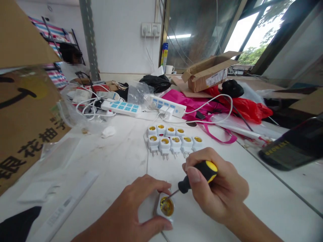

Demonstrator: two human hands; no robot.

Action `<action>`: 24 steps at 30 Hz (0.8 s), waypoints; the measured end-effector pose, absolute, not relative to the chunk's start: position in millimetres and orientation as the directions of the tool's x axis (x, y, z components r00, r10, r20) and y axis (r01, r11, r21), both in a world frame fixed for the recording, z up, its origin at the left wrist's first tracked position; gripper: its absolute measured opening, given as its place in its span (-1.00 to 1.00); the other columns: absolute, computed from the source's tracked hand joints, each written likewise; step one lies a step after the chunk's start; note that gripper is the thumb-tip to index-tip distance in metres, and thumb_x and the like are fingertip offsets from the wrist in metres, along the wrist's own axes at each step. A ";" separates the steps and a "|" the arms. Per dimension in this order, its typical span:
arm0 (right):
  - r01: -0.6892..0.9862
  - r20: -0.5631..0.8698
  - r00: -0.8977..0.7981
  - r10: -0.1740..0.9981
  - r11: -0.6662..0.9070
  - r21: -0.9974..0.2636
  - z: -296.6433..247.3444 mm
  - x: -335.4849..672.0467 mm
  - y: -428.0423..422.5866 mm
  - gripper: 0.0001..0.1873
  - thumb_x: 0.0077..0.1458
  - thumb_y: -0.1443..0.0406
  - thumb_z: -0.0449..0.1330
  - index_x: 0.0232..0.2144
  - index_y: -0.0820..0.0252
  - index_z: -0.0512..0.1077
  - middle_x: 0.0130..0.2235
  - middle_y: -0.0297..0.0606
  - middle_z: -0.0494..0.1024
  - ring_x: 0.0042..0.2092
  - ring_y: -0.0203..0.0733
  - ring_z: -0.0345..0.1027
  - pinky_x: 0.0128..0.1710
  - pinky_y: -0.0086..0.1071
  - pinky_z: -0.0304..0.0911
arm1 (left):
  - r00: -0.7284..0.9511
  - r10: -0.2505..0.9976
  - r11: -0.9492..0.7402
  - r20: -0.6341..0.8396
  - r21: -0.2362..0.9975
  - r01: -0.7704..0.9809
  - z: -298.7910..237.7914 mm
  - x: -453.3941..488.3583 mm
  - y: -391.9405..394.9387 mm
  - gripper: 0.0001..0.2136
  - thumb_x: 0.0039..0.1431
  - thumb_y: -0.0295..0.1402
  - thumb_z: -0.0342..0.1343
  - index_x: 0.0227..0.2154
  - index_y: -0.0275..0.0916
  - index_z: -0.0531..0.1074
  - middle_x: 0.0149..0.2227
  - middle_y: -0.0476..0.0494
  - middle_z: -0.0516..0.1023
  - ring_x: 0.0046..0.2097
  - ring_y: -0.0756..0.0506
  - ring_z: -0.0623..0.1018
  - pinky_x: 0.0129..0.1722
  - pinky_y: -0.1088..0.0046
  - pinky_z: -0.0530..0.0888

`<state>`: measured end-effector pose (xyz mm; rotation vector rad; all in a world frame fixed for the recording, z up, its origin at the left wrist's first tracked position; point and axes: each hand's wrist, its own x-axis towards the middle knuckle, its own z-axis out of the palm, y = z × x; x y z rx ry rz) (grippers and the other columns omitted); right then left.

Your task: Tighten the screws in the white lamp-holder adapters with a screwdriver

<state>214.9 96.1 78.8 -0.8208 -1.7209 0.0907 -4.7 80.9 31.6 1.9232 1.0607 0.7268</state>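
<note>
My left hand [136, 208] grips a white plug-in lamp socket [166, 205] between thumb and fingers, low on the white table. The socket's brass-coloured threaded opening faces up. In my right hand [219, 188] is a screwdriver [199, 175] with a black and yellow handle, held at a slant. Its thin shaft points down to the left, and the tip is inside the socket's opening; what it touches there is too small to tell. Beyond my hands, several more white lamp sockets [175, 143] stand in two rows, with plug pins showing on the nearer row.
White power strips [121, 107] and looped cables lie toward the back. A large cardboard box [30, 127] stands at the left, and an open carton [210, 72] sits at the back right. Pink bags [181, 101] and a dark device [292, 144] are on the right.
</note>
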 end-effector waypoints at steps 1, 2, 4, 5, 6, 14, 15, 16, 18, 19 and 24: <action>0.472 0.822 -0.088 0.563 0.750 -0.463 78.8 214.7 95.3 -0.84 0.27 0.34 0.25 -0.37 0.06 0.41 -0.57 -0.46 0.45 -0.62 -0.35 0.30 -0.64 -0.51 0.21 | 0.487 0.866 -0.336 0.112 0.851 0.403 29.1 -4.9 80.9 -0.50 0.00 -0.40 0.58 0.02 0.09 0.65 0.01 0.00 0.78 0.04 -0.25 0.74 0.15 0.25 0.61; 0.473 0.820 -0.088 0.566 0.748 -0.465 78.2 214.7 94.9 -0.85 0.27 0.35 0.25 -0.37 0.06 0.41 -0.56 -0.46 0.45 -0.62 -0.35 0.30 -0.64 -0.51 0.21 | 0.492 0.861 -0.353 0.130 0.848 0.394 26.0 -5.4 80.8 -0.50 0.01 -0.39 0.58 0.03 0.11 0.64 0.01 0.00 0.78 0.03 -0.25 0.75 0.13 0.25 0.62; 0.469 0.817 -0.096 0.569 0.750 -0.468 75.9 215.3 94.8 -0.87 0.25 0.36 0.25 -0.35 0.05 0.41 -0.56 -0.47 0.44 -0.62 -0.36 0.28 -0.64 -0.52 0.20 | 0.491 0.852 -0.391 0.182 0.845 0.366 20.0 -6.7 80.6 -0.50 0.04 -0.34 0.57 0.06 0.14 0.64 0.01 0.00 0.78 0.01 -0.26 0.75 0.09 0.25 0.63; 0.468 0.815 -0.100 0.571 0.750 -0.468 74.6 215.7 95.0 -0.87 0.24 0.37 0.25 -0.35 0.05 0.40 -0.56 -0.48 0.43 -0.62 -0.37 0.27 -0.64 -0.53 0.20 | 0.488 0.849 -0.406 0.205 0.843 0.352 17.9 -7.4 80.5 -0.50 0.05 -0.32 0.56 0.06 0.16 0.63 0.00 0.00 0.78 0.00 -0.26 0.75 0.08 0.26 0.64; 0.468 0.814 -0.104 0.572 0.750 -0.468 73.6 216.0 95.4 -0.87 0.23 0.37 0.25 -0.35 0.05 0.40 -0.56 -0.49 0.42 -0.63 -0.39 0.25 -0.64 -0.53 0.18 | 0.487 0.847 -0.414 0.216 0.841 0.347 16.9 -7.8 80.5 -0.50 0.06 -0.31 0.56 0.07 0.17 0.63 -0.01 0.01 0.78 -0.01 -0.26 0.75 0.07 0.26 0.64; 0.483 0.804 -0.097 0.586 0.734 -0.477 72.4 216.7 97.9 -0.85 0.26 0.35 0.24 -0.36 0.06 0.38 -0.58 -0.52 0.36 -0.64 -0.42 0.15 -0.66 -0.55 0.12 | 0.513 0.844 -0.385 0.155 0.841 0.379 25.4 -6.1 81.6 -0.57 0.13 -0.30 0.53 0.04 0.14 0.62 0.00 0.03 0.78 0.00 -0.23 0.74 0.07 0.27 0.61; 0.481 0.801 -0.098 0.590 0.733 -0.481 72.2 216.3 97.7 -0.85 0.26 0.35 0.24 -0.36 0.06 0.38 -0.58 -0.52 0.35 -0.64 -0.42 0.14 -0.66 -0.56 0.11 | 0.514 0.844 -0.385 0.156 0.843 0.376 25.0 -6.3 81.5 -0.58 0.13 -0.30 0.53 0.04 0.14 0.61 0.00 0.04 0.77 0.00 -0.23 0.74 0.07 0.28 0.61; 0.478 0.800 -0.098 0.592 0.733 -0.484 71.8 215.9 97.5 -0.85 0.26 0.35 0.25 -0.36 0.06 0.38 -0.58 -0.53 0.36 -0.64 -0.42 0.14 -0.66 -0.56 0.11 | 0.514 0.843 -0.385 0.155 0.842 0.378 24.1 -6.7 81.1 -0.58 0.14 -0.30 0.52 0.04 0.15 0.61 -0.01 0.04 0.77 0.00 -0.22 0.74 0.07 0.28 0.60; 0.470 0.800 -0.098 0.592 0.736 -0.488 71.0 215.2 97.0 -0.85 0.26 0.35 0.25 -0.37 0.06 0.38 -0.58 -0.53 0.35 -0.64 -0.43 0.12 -0.66 -0.56 0.10 | 0.517 0.843 -0.387 0.150 0.837 0.387 22.1 -7.8 80.2 -0.58 0.14 -0.30 0.53 0.04 0.16 0.61 -0.01 0.06 0.77 0.01 -0.22 0.73 0.07 0.28 0.59; 0.468 0.801 -0.096 0.591 0.737 -0.487 70.7 214.9 96.7 -0.85 0.26 0.35 0.25 -0.37 0.07 0.38 -0.58 -0.53 0.35 -0.64 -0.43 0.12 -0.66 -0.56 0.10 | 0.517 0.844 -0.385 0.146 0.836 0.392 21.2 -8.3 79.7 -0.57 0.14 -0.29 0.53 0.04 0.17 0.61 0.00 0.07 0.76 0.02 -0.22 0.73 0.08 0.28 0.59; 0.472 0.812 -0.088 0.577 0.742 -0.476 70.7 214.8 96.5 -0.85 0.25 0.35 0.25 -0.37 0.07 0.38 -0.57 -0.50 0.35 -0.62 -0.40 0.16 -0.65 -0.54 0.13 | 0.523 0.846 -0.360 0.107 0.838 0.410 22.1 -8.2 78.5 -0.58 0.17 -0.27 0.51 0.06 0.17 0.60 0.03 0.06 0.75 0.05 -0.22 0.71 0.11 0.26 0.56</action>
